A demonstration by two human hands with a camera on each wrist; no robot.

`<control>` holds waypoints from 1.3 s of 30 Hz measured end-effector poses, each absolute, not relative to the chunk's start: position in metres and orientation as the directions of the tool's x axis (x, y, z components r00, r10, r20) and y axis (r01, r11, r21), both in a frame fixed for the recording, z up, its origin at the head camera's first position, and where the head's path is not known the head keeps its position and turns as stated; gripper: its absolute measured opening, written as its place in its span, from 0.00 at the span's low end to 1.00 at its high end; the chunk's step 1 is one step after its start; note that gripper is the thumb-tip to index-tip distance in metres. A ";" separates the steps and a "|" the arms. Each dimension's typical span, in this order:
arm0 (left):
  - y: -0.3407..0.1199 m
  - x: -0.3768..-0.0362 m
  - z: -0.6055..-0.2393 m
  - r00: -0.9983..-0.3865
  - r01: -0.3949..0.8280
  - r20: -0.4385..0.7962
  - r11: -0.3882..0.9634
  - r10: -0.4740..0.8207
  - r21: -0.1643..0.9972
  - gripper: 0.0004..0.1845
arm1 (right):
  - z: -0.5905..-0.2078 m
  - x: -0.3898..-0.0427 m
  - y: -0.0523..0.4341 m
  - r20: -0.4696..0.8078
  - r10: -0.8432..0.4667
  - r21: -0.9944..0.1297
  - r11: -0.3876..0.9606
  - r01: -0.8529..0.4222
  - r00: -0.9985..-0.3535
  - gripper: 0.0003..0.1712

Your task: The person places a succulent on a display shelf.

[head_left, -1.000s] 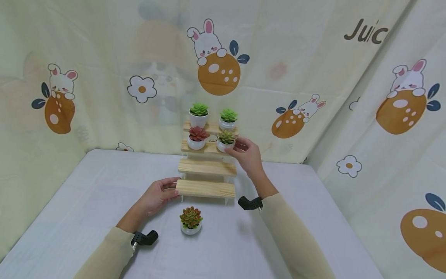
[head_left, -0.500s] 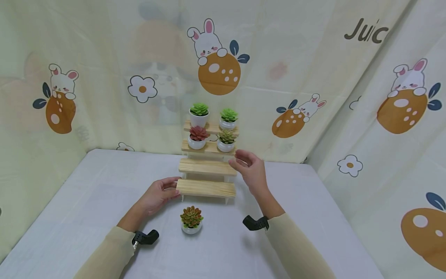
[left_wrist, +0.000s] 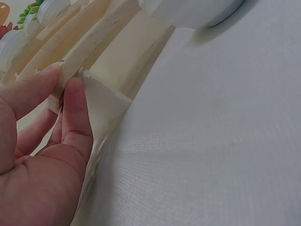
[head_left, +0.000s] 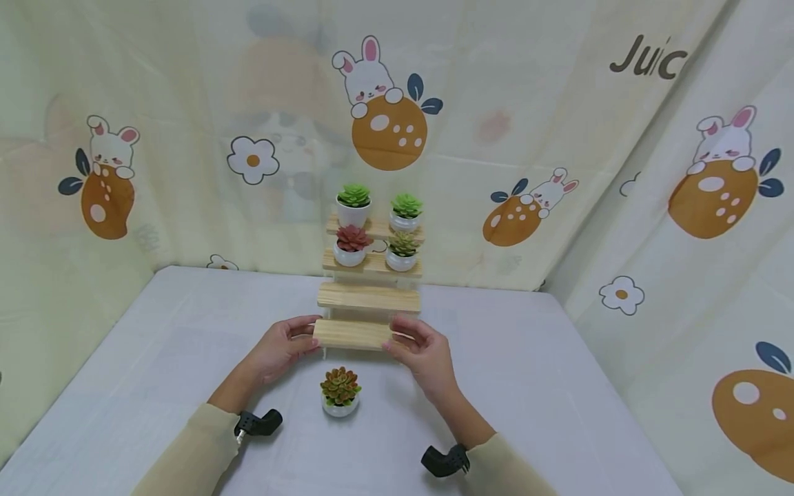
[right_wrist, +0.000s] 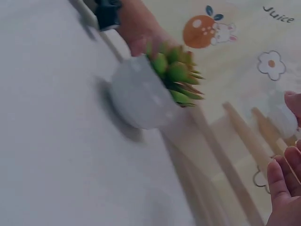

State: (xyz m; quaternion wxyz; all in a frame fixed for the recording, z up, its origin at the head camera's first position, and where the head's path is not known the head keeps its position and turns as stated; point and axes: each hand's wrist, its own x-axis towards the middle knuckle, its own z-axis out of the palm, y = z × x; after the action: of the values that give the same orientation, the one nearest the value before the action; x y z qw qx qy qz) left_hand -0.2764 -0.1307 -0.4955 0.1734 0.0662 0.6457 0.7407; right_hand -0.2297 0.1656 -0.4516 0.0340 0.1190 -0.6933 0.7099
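Head view: left hand (head_left: pixel 280 350) pinches the left end of the wooden stand's (head_left: pixel 366 297) lowest step, right hand (head_left: pixel 420 351) loosely curled over its right end, grip uncertain; a potted succulent (head_left: pixel 340 391) sits on the white counter (head_left: pixel 558 386) just before the stand. Left wrist view: thumb and fingers (left_wrist: pixel 77 117) clamp the step's end. Right wrist view: blurred pot (right_wrist: pixel 146 92) beside the stand, fingertips (right_wrist: pixel 282 183) curled at the frame edge

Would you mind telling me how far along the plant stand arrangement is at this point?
Four potted succulents already fill the two upper shelves. The left hand holds the left end of the bottom shelf, and the right hand hovers at its right end. One succulent sits on the table, and the two lower shelves are bare.
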 end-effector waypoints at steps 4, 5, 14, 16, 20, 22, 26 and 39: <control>-0.131 -0.276 -0.494 -0.930 -0.166 -0.121 -0.105 0.348 0.980 0.35 | -0.465 -0.216 0.160 0.204 -0.134 -0.978 -0.073 -0.196 -0.970 0.31; -0.131 -0.275 -0.493 -0.930 -0.164 -0.118 -0.104 0.349 0.981 0.35 | -0.467 -0.213 0.158 0.200 -0.141 -0.978 -0.079 -0.191 -0.970 0.31; -0.133 -0.276 -0.494 -0.935 -0.152 -0.110 -0.103 0.338 0.983 0.33 | -0.488 -0.191 0.142 0.134 -0.246 -0.991 -0.059 -0.124 -0.960 0.36; -0.133 -0.277 -0.495 -0.935 -0.153 -0.110 -0.105 0.338 0.983 0.33 | -0.492 -0.186 0.138 0.099 -0.274 -0.995 -0.054 -0.088 -0.956 0.38; -0.133 -0.277 -0.496 -0.934 -0.151 -0.110 -0.097 0.339 0.984 0.34 | -0.497 -0.178 0.131 0.057 -0.299 -0.998 -0.042 -0.046 -0.952 0.43; -0.133 -0.277 -0.496 -0.935 -0.152 -0.113 -0.094 0.335 0.984 0.34 | -0.498 -0.176 0.128 0.043 -0.306 -0.999 -0.036 -0.033 -0.951 0.45; -0.132 -0.276 -0.496 -0.937 -0.157 -0.118 -0.094 0.329 0.983 0.34 | -0.500 -0.172 0.123 0.025 -0.325 -1.000 -0.021 -0.020 -0.945 0.48; -0.131 -0.274 -0.497 -0.936 -0.149 -0.109 -0.096 0.333 0.984 0.33 | -0.503 -0.174 0.107 0.039 -0.276 -0.996 0.069 -0.060 -0.960 0.39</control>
State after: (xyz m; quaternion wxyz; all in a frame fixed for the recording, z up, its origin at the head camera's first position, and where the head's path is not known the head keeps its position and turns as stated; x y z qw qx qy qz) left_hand -0.2744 -0.1314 -0.4967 0.1636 0.0707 0.6522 0.7368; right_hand -0.1740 0.1066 -0.5030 -0.0800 0.1156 -0.7268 0.6723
